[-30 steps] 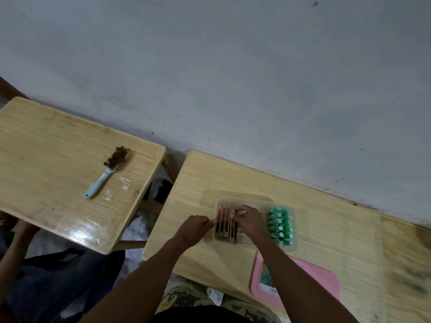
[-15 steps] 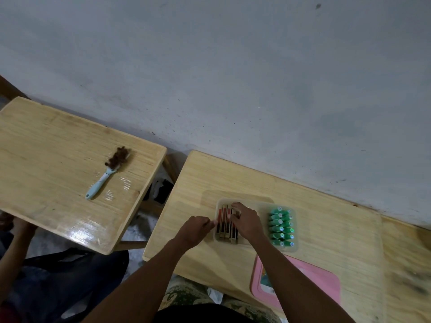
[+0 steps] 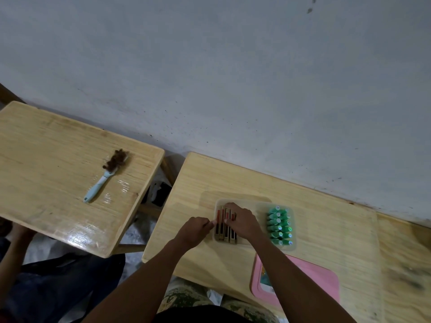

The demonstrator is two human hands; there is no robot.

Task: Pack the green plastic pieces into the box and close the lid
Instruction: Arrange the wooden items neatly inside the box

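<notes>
Right hand [image 3: 242, 223] grip curled over sticks [image 3: 221, 230]

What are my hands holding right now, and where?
The left hand pinches the clear box at its left rim. The right hand rests on the red and dark sticks inside; a grip cannot be told.

Wall [image 3: 233, 66] ahead of me: pale grey-blue plaster, scuffed, dark specks low down, one dark mark [image 3: 310, 9] high at right. Wooden table [image 3: 331, 220] in front of me: light wood, far edge running along wall base. Second wooden table [image 3: 46, 164] to my left, same pale wood, glossy, glare patches [image 3: 86, 238] on near corner. Gap between tables: pale floor [image 3: 133, 234], wooden leg [image 3: 169, 169] showing. Dark wood strip [image 3: 9, 94] at far left by wall. Light dim, soft.
</notes>
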